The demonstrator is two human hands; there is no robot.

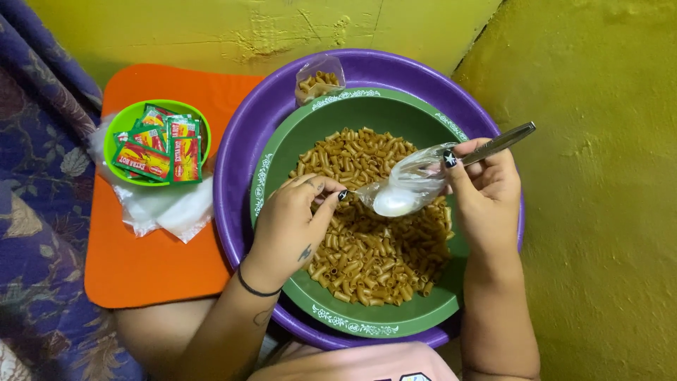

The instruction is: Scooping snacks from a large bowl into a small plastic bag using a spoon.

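A pink garment [352, 363] fills the lower edge, and the two forearms rise from it. The left hand [293, 226] pinches one end of a clear plastic wrap [409, 180] between thumb and fingertips. The right hand [483, 187] grips a metal spoon [493, 144], its bowl swathed in that wrap just between both sets of fingers. Directly beneath the fingers lies brown macaroni [367, 247] in a green plate [423, 314], nested in a purple basin [243, 141]. Well beyond the left fingers, a lime bowl [116, 137] of red sachets [166, 148] sits on an orange board [141, 268]
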